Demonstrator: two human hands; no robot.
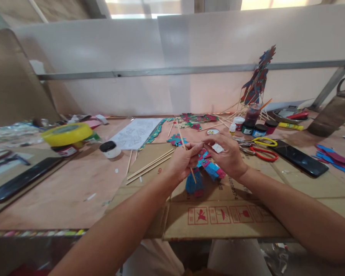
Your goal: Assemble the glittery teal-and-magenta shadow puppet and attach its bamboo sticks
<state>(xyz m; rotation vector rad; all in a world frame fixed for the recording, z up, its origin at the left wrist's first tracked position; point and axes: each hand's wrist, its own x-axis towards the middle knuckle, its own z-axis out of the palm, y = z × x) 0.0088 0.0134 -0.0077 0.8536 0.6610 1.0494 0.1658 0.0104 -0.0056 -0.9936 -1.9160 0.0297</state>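
My left hand (181, 163) is closed around a thin wooden stick (193, 176), which slants with its top end up and away from me. Fingertips pinched, my right hand (227, 155) meets the left thumb; whatever is between them is too small to make out. Just below both hands lies a blue and pink painted cut-out figure (214, 169), partly hidden by the fingers. It rests over a flattened cardboard sheet (175, 218). Several loose wooden sticks (149, 167) lie left of my left hand.
Scissors (266, 153), a black phone (299, 158) and paint jars (259, 130) are to the right. Left stand a black-lidded jar (110, 149) and yellow tape (66, 134). A line drawing (136, 133) lies behind; painted figures on sticks (257, 78) rise at the back.
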